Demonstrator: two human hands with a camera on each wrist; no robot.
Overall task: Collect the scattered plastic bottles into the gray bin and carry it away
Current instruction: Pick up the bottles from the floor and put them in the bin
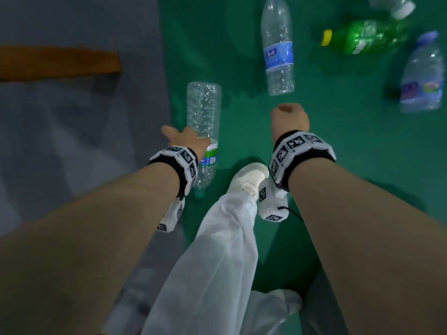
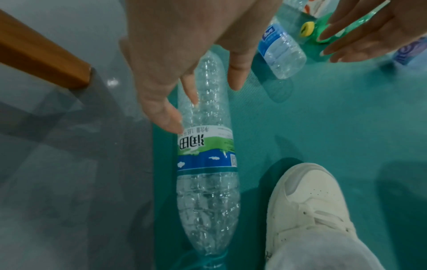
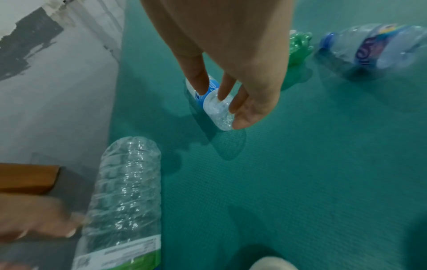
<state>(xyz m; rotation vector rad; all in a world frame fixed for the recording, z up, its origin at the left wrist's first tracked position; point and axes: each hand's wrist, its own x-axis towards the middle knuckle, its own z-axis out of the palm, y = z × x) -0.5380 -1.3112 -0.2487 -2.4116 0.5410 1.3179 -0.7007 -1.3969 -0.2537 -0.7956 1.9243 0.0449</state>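
A large clear bottle [image 1: 204, 112] with a green and blue label lies on the green mat [image 1: 338, 141]. My left hand [image 1: 183, 139] hovers over it, fingers [image 2: 166, 117] spread and straight beside its label [image 2: 205, 146]; contact cannot be told. My right hand [image 1: 289, 119] hangs open, fingers [image 3: 249, 113] pointing down over the base of a blue-label bottle [image 1: 278, 54]. It holds nothing. The large bottle [image 3: 124, 191] also shows in the right wrist view. No gray bin is in view.
More bottles lie on the mat at the far right: a green one with a yellow cap [image 1: 367, 36], a purple-label one [image 1: 423, 78] and a white-capped one [image 1: 396, 4]. My white shoe [image 1: 249, 180] stands between my hands. Gray floor and a wooden bar [image 1: 58, 61] lie to the left.
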